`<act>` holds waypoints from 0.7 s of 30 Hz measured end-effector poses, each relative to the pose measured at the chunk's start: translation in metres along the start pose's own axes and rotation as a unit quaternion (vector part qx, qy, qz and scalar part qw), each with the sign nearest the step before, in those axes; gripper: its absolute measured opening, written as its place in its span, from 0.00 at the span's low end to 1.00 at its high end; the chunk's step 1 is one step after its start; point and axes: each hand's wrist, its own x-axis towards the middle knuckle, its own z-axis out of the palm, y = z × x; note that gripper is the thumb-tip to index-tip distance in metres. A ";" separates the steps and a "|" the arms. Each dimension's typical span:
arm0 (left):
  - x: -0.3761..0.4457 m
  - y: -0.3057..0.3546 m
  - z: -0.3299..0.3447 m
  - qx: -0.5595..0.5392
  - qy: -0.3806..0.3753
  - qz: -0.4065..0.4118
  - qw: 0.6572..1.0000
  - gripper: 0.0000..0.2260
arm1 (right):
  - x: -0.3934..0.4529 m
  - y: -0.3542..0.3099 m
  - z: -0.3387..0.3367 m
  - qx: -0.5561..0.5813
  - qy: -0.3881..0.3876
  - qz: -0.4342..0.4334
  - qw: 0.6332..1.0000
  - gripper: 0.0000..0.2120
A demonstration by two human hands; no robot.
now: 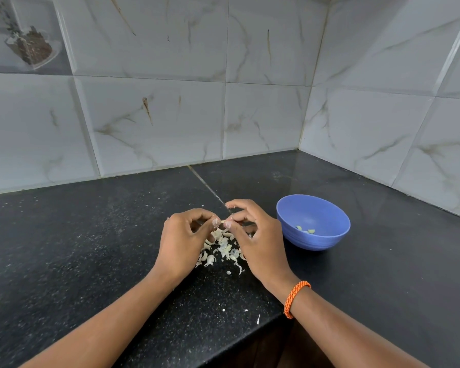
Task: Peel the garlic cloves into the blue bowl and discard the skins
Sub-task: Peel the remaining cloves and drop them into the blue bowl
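Clove [222, 222] pinched between your left hand [182, 241] and right hand [252, 235] grip; few peeled in blue bowl [314, 208] right of grip; skins [222, 251] beneath undiscarded.

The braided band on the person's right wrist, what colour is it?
Orange with thin lighter flecks; the braided wristband shows clearly in the head view.

Even, soft daylight; faint glare on the glossy tabletop [356, 187]; wide-angle bending at edges; focus sharp, shadows weak
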 end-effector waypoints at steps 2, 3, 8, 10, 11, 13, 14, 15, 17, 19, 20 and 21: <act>0.000 0.000 0.001 0.004 -0.009 0.008 1.000 0.07 | 0.000 0.000 0.000 -0.009 0.000 -0.004 1.000 0.15; 0.000 -0.001 0.001 0.005 -0.014 0.011 1.000 0.08 | -0.001 0.000 0.000 -0.013 0.000 -0.007 1.000 0.15; 0.001 -0.006 0.001 0.012 -0.018 0.009 1.000 0.14 | -0.001 -0.001 0.001 -0.084 0.010 -0.017 0.996 0.19; 0.003 -0.007 0.000 0.024 -0.011 0.011 1.000 0.16 | 0.004 -0.008 -0.003 -0.115 0.005 -0.035 0.993 0.20; 0.003 -0.006 0.000 0.033 -0.007 0.015 0.999 0.15 | 0.009 -0.012 -0.007 -0.134 -0.004 -0.052 0.990 0.20; 0.001 -0.002 -0.001 0.043 -0.003 0.020 0.999 0.13 | 0.018 -0.022 -0.018 -0.181 -0.027 -0.083 0.980 0.20; -0.001 0.000 -0.001 0.042 -0.005 0.017 0.999 0.13 | 0.024 -0.026 -0.025 -0.202 -0.034 -0.088 0.975 0.20; -0.002 0.001 -0.001 0.039 -0.010 0.015 0.999 0.13 | 0.029 -0.030 -0.032 -0.219 -0.038 -0.087 0.971 0.20; -0.005 0.004 -0.001 0.038 -0.013 0.017 0.999 0.14 | 0.042 -0.034 -0.050 -0.251 -0.038 -0.072 0.965 0.21; -0.005 0.006 -0.002 0.040 -0.012 0.022 0.999 0.13 | 0.053 -0.034 -0.073 -0.275 -0.028 -0.033 0.960 0.20; -0.006 0.007 -0.002 0.041 -0.012 0.022 0.999 0.12 | 0.058 -0.032 -0.084 -0.287 -0.021 -0.011 0.958 0.19; -0.006 0.007 -0.002 0.040 -0.012 0.019 0.999 0.12 | 0.062 -0.030 -0.094 -0.298 -0.017 0.009 0.954 0.19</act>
